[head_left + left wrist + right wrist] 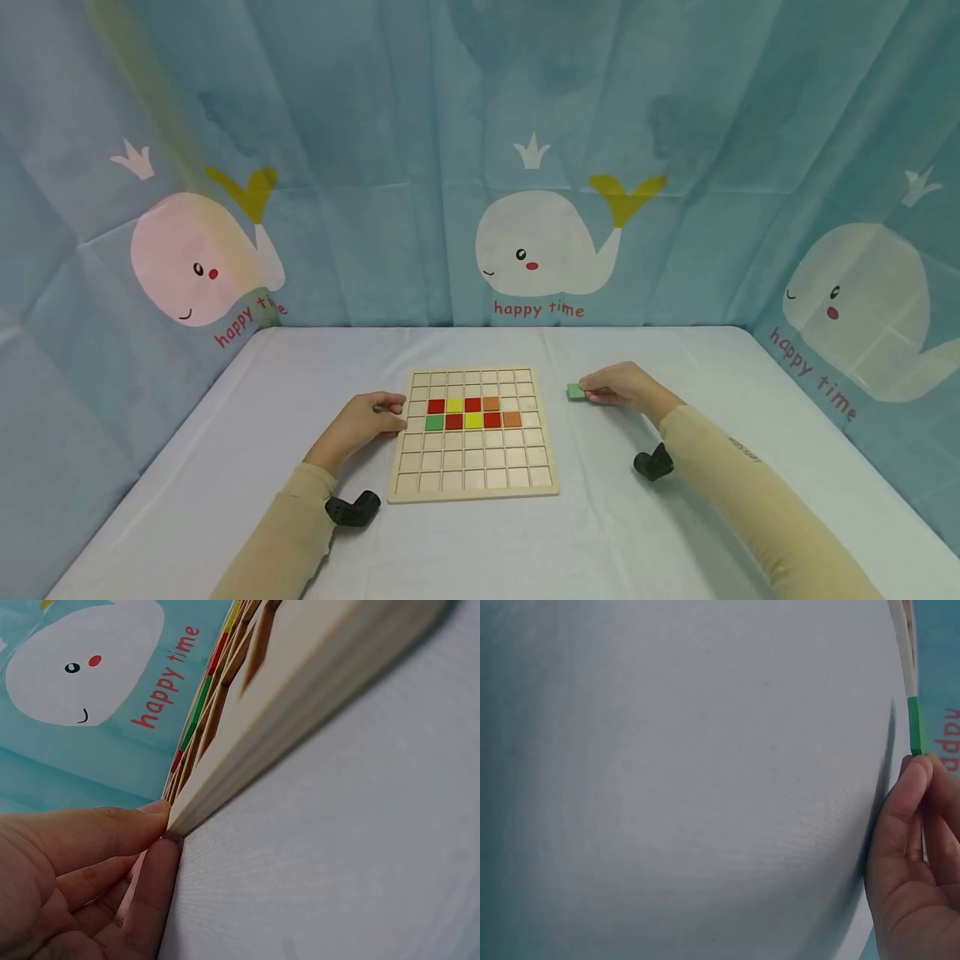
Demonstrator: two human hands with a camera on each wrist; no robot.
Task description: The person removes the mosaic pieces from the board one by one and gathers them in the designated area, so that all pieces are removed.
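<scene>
A wooden grid board [474, 481] lies on the white table, tilted slightly in the head view. Two neighbouring rows hold several coloured square tiles: red, yellow and orange, with a green tile [434, 422] at the left end of the nearer row. At the board's left edge, my left hand [366, 425] grips the rim between thumb and finger, as the left wrist view shows up close. My right hand [628, 388], right of the board, pinches another green square tile [575, 392] by its edge. That tile [916, 726] sticks out past the fingertips in the right wrist view.
A dark device [354, 509] sits by the left wrist and another [653, 463] by the right. Behind the white table [480, 550] hangs a blue curtain [390, 258] with whale prints, which also runs along both sides.
</scene>
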